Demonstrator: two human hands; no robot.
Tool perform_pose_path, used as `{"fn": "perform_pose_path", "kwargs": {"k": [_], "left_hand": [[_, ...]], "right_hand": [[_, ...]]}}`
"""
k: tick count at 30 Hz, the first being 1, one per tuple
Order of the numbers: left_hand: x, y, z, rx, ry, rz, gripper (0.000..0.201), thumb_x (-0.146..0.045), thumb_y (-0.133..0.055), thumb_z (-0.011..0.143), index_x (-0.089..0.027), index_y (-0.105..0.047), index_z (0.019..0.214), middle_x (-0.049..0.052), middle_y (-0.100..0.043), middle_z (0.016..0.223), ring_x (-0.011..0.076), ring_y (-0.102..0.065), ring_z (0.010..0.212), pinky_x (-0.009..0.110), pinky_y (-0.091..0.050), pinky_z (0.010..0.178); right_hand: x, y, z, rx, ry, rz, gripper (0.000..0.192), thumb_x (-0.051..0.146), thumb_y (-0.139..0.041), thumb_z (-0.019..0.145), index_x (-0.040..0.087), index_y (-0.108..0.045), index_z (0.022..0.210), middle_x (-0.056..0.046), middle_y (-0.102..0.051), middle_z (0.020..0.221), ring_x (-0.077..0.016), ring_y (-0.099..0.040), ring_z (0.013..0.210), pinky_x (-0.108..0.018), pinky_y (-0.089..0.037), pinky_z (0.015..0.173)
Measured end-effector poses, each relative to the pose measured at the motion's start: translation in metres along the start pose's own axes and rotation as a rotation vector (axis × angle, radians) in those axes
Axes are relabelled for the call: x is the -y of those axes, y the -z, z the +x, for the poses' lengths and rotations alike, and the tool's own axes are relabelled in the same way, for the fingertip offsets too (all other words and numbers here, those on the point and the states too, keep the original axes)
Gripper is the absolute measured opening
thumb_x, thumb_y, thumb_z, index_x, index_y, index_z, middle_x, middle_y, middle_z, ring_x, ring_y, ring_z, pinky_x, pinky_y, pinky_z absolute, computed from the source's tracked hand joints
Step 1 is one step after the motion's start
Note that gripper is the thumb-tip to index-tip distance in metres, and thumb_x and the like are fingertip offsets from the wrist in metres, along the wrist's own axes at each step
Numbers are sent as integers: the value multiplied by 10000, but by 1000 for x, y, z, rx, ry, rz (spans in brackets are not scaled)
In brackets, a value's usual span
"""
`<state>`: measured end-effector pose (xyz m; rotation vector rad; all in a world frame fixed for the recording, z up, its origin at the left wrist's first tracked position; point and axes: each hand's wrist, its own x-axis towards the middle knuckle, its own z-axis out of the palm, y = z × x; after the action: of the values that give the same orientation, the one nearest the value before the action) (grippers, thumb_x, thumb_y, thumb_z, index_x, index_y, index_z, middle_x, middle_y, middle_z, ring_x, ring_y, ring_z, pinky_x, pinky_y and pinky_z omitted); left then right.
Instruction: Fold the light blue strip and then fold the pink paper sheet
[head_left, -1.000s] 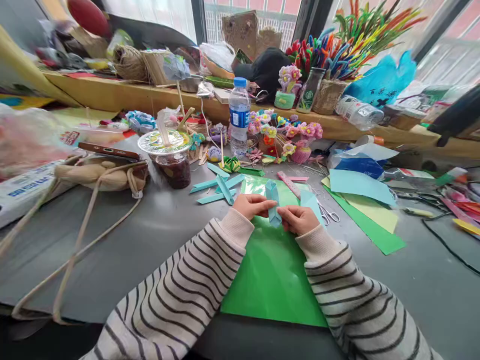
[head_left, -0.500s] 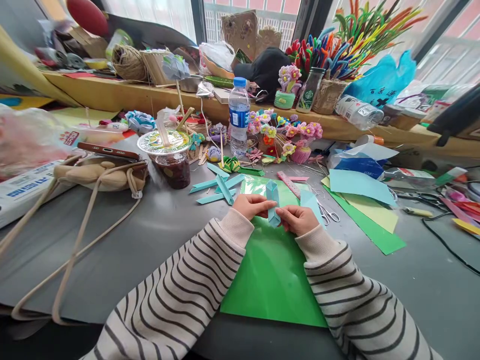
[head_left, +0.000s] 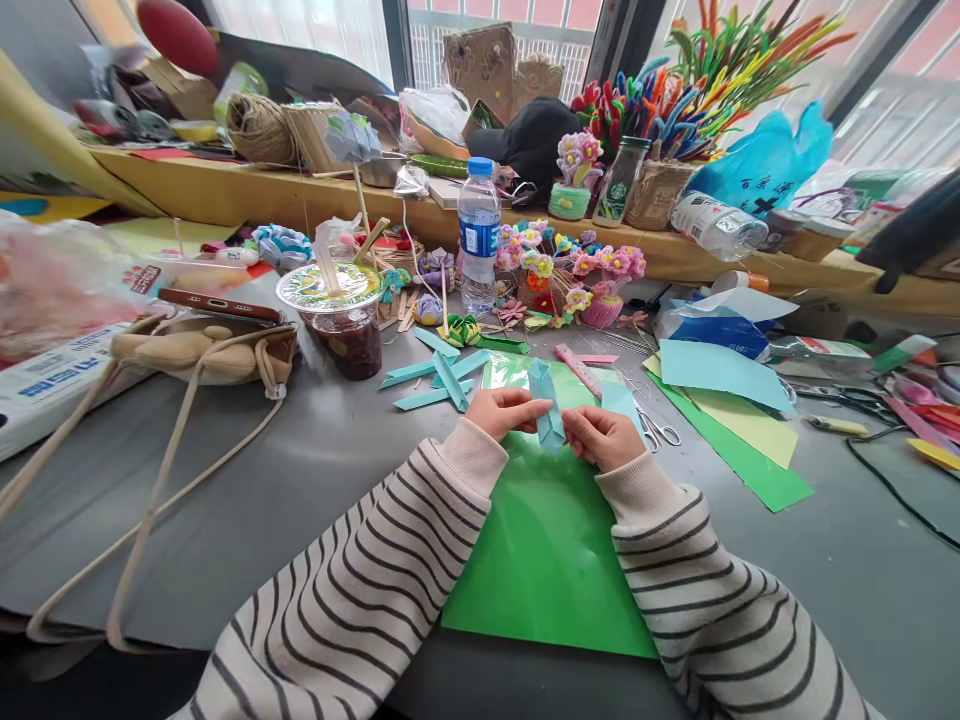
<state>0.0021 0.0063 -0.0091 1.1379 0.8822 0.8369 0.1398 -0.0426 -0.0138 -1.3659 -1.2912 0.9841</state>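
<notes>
Both hands meet over the green sheet (head_left: 547,540) on the grey table (head_left: 300,470): the left hand (head_left: 506,411) pinches the folded light-blue paper strip (head_left: 545,400) from one side, the right hand (head_left: 604,437) grips its lower end, scissors (head_left: 658,428) just beside it.

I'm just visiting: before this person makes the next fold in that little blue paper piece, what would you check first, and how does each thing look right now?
1. Both hands on the folded light-blue paper strip: ok; left hand and right hand pinch it.
2. Flat surface beneath: ok; glossy green paper sheet lies under the hands.
3. Small metal scissors away from fingers: ok; beside the right hand, apart.
4. Lidded plastic drink cup upright, off to the side: ok.
5. Crease alignment: cannot tell; fingers cover it.
</notes>
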Motion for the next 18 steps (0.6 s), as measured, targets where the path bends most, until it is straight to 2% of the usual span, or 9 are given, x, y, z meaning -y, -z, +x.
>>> {"fn": "perform_pose_path", "kwargs": {"k": [6, 12, 18], "left_hand": [[-2, 1, -1, 59, -18, 104, 246, -300, -673, 514, -106, -527, 481, -41, -481, 416, 48, -466, 426, 166, -420, 462], [-1, 1, -1, 122, 19, 102, 277, -320, -686, 489, -103, -515, 474, -31, -502, 404, 59, -489, 426, 179, -426, 467], [-4, 0, -2, 115, 47, 112, 292, -332, -692, 468, -98, -517, 463, -25, -508, 395, 64, -494, 417, 190, -430, 474]], "right_hand": [[0, 0, 2, -84, 7, 135, 246, 392, -600, 589, 157, -533, 563, 46, -465, 459, -41, -361, 369, -174, -245, 332], [-5, -3, 4, -15, -69, 272, 262, 393, -615, 575, 160, -496, 591, 83, -396, 383, -24, -288, 316, -164, -173, 302], [-6, -4, 4, -9, -102, 275, 283, 404, -620, 561, 165, -479, 614, 94, -380, 369, -25, -278, 315, -166, -163, 304]]}}
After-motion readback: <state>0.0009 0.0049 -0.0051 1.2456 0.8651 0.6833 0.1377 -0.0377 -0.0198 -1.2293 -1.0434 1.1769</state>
